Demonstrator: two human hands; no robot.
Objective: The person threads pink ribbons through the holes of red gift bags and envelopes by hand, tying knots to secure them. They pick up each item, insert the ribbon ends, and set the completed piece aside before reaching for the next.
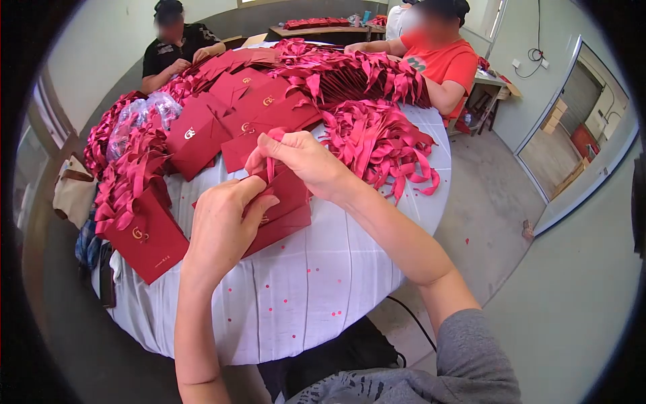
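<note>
Between my hands is a dark red paper gift bag [286,219], partly covered by my fingers. My left hand [222,225] pinches at its upper edge, and exactly what lies under the fingertips is hidden. Just above it, my right hand [306,165] is closed on a pink-red ribbon [270,168] that runs down toward the bag. Beyond my hands several red gift bags with gold lettering [195,135] lie overlapping. A heap of loose ribbons [380,145] is to the right of my right hand. Another bag [149,239] lies left of my left hand, below ribbon-handled bags.
The round table has a white cloth [343,269] dotted with small red paper discs. Clear plastic wrap [145,118] sits at the left. A person in black [182,50] and one in an orange-red shirt [441,60] are at the far side. Ribboned bags [356,77] stand in a row.
</note>
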